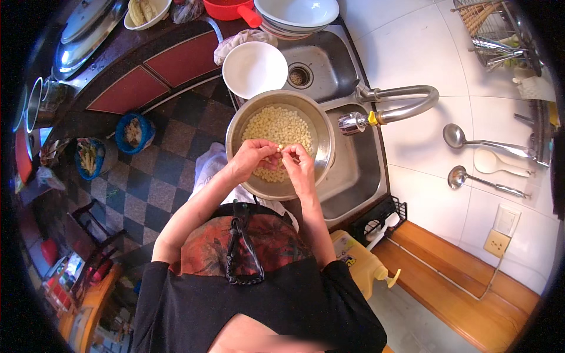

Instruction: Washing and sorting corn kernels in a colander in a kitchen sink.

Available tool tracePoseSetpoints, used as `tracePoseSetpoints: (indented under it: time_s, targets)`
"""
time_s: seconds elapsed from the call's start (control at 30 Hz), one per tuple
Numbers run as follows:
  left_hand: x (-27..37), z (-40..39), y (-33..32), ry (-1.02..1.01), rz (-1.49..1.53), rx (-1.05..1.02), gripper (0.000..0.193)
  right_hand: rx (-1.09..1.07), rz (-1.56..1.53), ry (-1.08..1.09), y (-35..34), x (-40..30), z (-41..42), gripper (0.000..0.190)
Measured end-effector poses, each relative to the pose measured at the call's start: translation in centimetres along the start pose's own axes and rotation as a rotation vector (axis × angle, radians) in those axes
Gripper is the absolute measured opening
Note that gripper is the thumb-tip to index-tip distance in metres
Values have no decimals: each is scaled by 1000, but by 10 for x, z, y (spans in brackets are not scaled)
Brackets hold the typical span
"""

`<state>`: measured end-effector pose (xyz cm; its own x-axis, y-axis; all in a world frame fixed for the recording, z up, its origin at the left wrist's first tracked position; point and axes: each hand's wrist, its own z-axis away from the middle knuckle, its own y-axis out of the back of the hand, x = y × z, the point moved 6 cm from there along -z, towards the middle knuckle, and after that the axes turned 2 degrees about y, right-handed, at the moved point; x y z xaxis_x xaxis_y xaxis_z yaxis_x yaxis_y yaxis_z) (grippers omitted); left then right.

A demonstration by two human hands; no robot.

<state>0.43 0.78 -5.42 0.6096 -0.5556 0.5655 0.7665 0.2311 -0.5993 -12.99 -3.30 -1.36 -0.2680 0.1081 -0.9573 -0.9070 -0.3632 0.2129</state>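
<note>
A wide stainless steel basin (324, 132) sits before me at the sink's edge, with many small pale yellow seeds or beans (278, 125) in it. Over the basin, my left hand (254, 159) and my right hand (299, 165) meet at the fingertips around one small pale seed (280, 147). Which hand's fingers grip it more firmly I cannot tell; both thumbs and forefingers are pinched close to it. An empty white bowl (255, 69) stands just beyond the basin, close to its rim.
A double sink (353, 176) with a curved faucet (410, 91) lies to the right. Stacked bowls (300, 13) and a red pan (225, 9) stand beyond. Ladles (454, 136) hang on the tiled wall. A yellow pump bottle (353, 260) is at lower right; blue-lined bins (148, 140) stand on the floor.
</note>
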Motion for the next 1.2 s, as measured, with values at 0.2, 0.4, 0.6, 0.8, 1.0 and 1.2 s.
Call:
tracePoseSetpoints:
  time_s: [0.2, 0.4, 0.6, 0.8, 1.0, 1.2]
  targets:
    - [0, -1, -3, 43, 144, -114, 16, -9, -130, -128, 2, -2, 2, 5]
    - [2, -1, -8, 51, 102, -119, 16, -4, -94, -87, 2, -1, 1, 6]
    - [2, -3, -7, 52, 87, -139, 17, -19, -84, -96, 5, 2, 2, 6]
    - [3, -1, -9, 83, 102, -117, 19, 46, -65, -104, 23, 1, 2, 6]
    - [4, -2, -11, 105, 58, -104, 29, 23, -64, -125, 21, -3, 3, 6]
    - [6, 1, -13, 76, 59, -164, 41, -1, -74, -88, 16, -7, 3, 8]
